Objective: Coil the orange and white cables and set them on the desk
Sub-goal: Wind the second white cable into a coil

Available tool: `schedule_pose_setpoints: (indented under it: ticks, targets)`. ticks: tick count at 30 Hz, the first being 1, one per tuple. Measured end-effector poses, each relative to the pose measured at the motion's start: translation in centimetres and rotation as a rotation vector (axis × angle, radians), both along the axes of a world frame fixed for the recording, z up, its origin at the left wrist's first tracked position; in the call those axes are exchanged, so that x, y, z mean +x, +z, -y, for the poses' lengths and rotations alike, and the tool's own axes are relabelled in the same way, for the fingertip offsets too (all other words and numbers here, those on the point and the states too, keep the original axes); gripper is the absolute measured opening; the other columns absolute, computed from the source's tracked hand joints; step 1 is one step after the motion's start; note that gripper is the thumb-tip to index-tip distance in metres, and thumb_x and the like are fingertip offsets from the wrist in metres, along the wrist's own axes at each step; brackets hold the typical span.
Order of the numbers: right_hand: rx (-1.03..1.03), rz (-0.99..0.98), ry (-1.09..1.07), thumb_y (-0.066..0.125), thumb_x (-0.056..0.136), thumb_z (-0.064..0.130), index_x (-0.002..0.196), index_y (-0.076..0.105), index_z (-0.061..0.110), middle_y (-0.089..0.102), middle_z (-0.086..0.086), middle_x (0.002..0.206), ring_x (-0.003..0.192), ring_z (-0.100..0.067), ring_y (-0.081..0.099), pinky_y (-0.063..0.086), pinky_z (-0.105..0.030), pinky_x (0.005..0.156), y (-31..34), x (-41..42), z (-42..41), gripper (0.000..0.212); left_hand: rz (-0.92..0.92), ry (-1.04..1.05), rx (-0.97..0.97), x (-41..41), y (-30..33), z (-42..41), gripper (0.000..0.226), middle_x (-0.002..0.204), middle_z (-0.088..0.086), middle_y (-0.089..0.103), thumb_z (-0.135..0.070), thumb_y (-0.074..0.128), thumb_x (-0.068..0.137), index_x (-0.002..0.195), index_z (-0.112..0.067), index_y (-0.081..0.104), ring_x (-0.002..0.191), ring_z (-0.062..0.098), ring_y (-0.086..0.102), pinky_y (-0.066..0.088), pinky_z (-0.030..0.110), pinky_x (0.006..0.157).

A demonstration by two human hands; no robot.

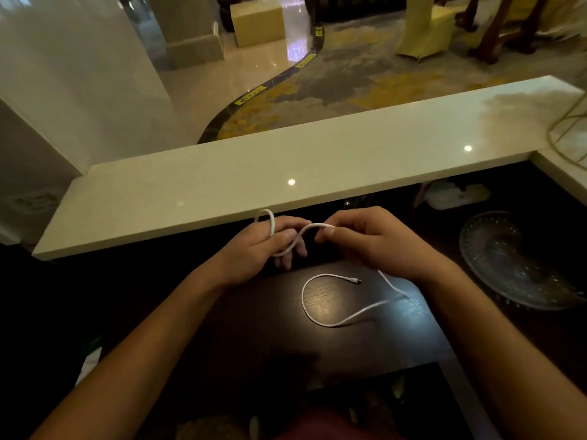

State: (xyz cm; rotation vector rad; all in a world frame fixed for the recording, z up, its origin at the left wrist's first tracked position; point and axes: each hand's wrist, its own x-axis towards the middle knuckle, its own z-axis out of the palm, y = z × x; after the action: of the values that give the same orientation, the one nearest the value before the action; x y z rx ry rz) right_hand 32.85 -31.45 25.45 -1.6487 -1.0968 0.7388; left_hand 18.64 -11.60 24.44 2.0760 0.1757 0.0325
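Hands working a white cable above a dark desk.

We see the left hand (270,246) with its fingers curled closed around the white cable (320,322), one small loop of it standing up past the knuckles against the edge of the pale stone counter (222,173). Our right hand (365,239) pinches the same cable between thumb and fingertips, just beside the left, with a short arc of cable spanning the two hands. From under the right hand the cable drops to the dark wood desk (254,328), where the loose part lies in an open curve, its connector end (355,280) resting on the desk between the wrists. A clear glass dish (521,258) sits well off to the right. We cannot spot an orange cable from this view.
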Motion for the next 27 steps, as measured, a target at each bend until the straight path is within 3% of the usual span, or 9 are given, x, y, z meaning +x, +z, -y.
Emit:
schedule_pose_setpoints:
  ticks: [2, 5, 7, 9, 11, 14, 18, 22, 27]
  targets:
    - [0.018, 0.079, 0.049, 0.062, 0.101, 0.027, 0.096, 0.075, 0.019, 0.058, -0.002, 0.06, 0.053, -0.012, 0.053, 0.042, -0.032, 0.052, 0.6, -0.5, -0.2, 0.016, -0.003, -0.066, -0.031, 0.1, 0.5, 0.8, 0.026, 0.079, -0.001, 0.061, -0.028, 0.041, 0.106, 0.119, -0.021, 0.061, 0.065, 0.014, 0.051, 0.042, 0.026, 0.061]
    - [0.131, 0.102, 0.112, 0.065, 0.099, 0.025, 0.091, 0.074, 0.011, 0.068, -0.013, 0.074, 0.065, -0.024, 0.06, 0.048, -0.043, 0.061, 2.4, -0.5, -0.1, 0.018, -0.031, -0.178, 0.19, 0.6, 1.0, 1.4, 0.022, 0.075, -0.024, 0.059, -0.03, 0.048, 0.105, 0.108, -0.018, 0.066, 0.068, -0.003, 0.053, 0.037, 0.013, 0.068]
    - [0.236, 0.059, 0.137, 0.066, 0.096, 0.02, 0.09, 0.075, 0.011, 0.071, -0.008, 0.077, 0.071, -0.013, 0.062, 0.048, -0.031, 0.065, 3.8, 0.2, 0.4, 0.014, -0.035, -0.245, 0.386, 0.9, 1.3, 1.6, 0.026, 0.079, -0.032, 0.059, -0.032, 0.048, 0.104, 0.099, -0.02, 0.071, 0.077, -0.009, 0.056, 0.035, 0.009, 0.072]
    - [0.307, -0.029, 0.132, 0.063, 0.095, 0.018, 0.091, 0.073, 0.014, 0.067, 0.008, 0.068, 0.063, 0.0, 0.056, 0.043, -0.016, 0.061, 4.2, 1.2, 0.2, 0.011, -0.067, -0.254, 0.376, 0.5, 1.9, 1.9, 0.033, 0.072, -0.024, 0.06, -0.036, 0.044, 0.105, 0.094, -0.023, 0.073, 0.071, -0.002, 0.057, 0.037, 0.012, 0.07]
    - [0.36, -0.168, 0.059, 0.064, 0.096, 0.022, 0.091, 0.073, 0.017, 0.052, 0.013, 0.058, 0.051, -0.003, 0.042, 0.033, -0.018, 0.05, 3.2, 2.4, -0.9, 0.011, -0.076, -0.286, 0.216, -0.1, 3.0, 2.6, 0.034, 0.067, -0.008, 0.065, -0.032, 0.043, 0.106, 0.1, -0.019, 0.074, 0.069, 0.008, 0.063, 0.048, 0.024, 0.072]
    - [0.402, -0.377, -0.049, 0.074, 0.087, 0.032, 0.082, 0.073, 0.02, 0.04, 0.007, 0.052, 0.044, -0.007, 0.031, 0.023, -0.02, 0.045, 0.2, 3.2, -3.5, 0.013, 0.098, -0.347, -0.166, -0.8, 4.7, 4.5, 0.035, 0.095, 0.014, 0.076, -0.018, 0.041, 0.105, 0.114, 0.0, 0.07, 0.093, 0.026, 0.073, 0.055, 0.037, 0.088]
    - [0.252, -0.462, -0.153, 0.068, 0.091, 0.012, 0.075, 0.065, 0.012, 0.041, 0.003, 0.05, 0.043, -0.007, 0.035, 0.03, -0.018, 0.042, -5.1, 1.6, -5.9, 0.016, 0.486, -0.1, -0.629, -0.2, 6.1, 4.9, 0.044, 0.119, 0.013, 0.072, -0.034, 0.049, 0.101, 0.126, -0.002, 0.065, 0.114, 0.034, 0.067, 0.05, 0.043, 0.101]
    - [0.177, -0.458, -0.082, 0.06, 0.1, 0.035, 0.074, 0.067, 0.013, 0.033, 0.002, 0.051, 0.046, -0.009, 0.028, 0.024, -0.021, 0.046, -6.9, -0.7, -6.2, 0.035, 0.573, 0.143, -0.282, 0.9, 5.2, 3.5, 0.048, 0.128, 0.009, 0.068, -0.031, 0.041, 0.102, 0.141, -0.006, 0.05, 0.128, 0.029, 0.061, 0.046, 0.048, 0.109]
    - [0.11, -0.197, 0.065, 0.053, 0.104, 0.035, 0.077, 0.071, 0.01, 0.05, -0.012, 0.055, 0.049, -0.013, 0.041, 0.033, -0.025, 0.049, -2.3, -1.8, -5.2, 0.041, 0.43, 0.145, 0.211, 0.7, 1.6, 1.9, 0.043, 0.132, 0.002, 0.067, -0.031, 0.044, 0.106, 0.143, -0.009, 0.051, 0.118, 0.0, 0.063, 0.048, 0.027, 0.105]
